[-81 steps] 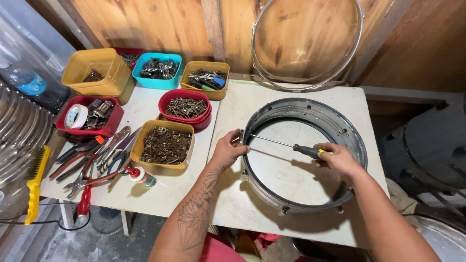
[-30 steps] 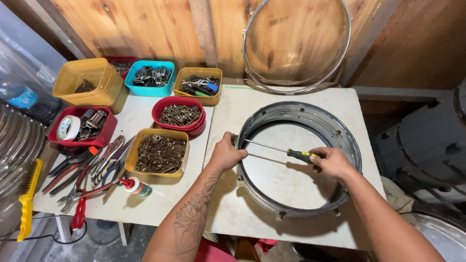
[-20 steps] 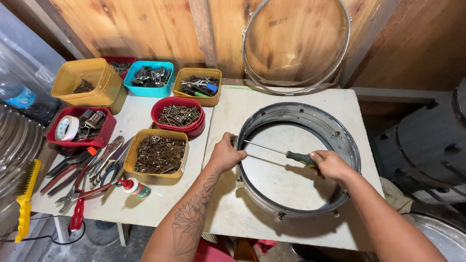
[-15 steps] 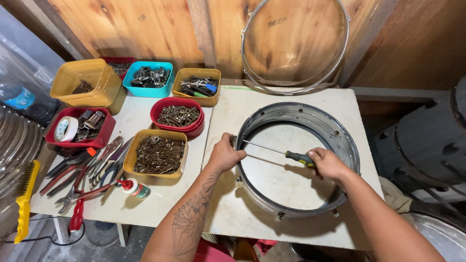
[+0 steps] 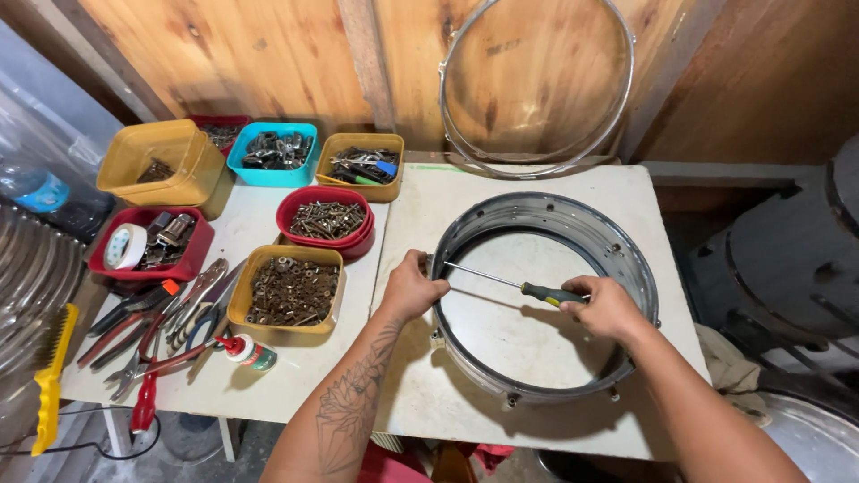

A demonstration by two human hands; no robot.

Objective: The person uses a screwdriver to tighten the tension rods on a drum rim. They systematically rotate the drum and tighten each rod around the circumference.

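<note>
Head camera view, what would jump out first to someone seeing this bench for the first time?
The big grey metal drum shell lying flat on the right half of the white table draws the eye, with the left hand gripping its near-left rim and the right hand holding a screwdriver across its opening. Next come the bright tubs of screws and fittings at left, and a thin metal hoop leaning on the wooden wall behind.
</note>
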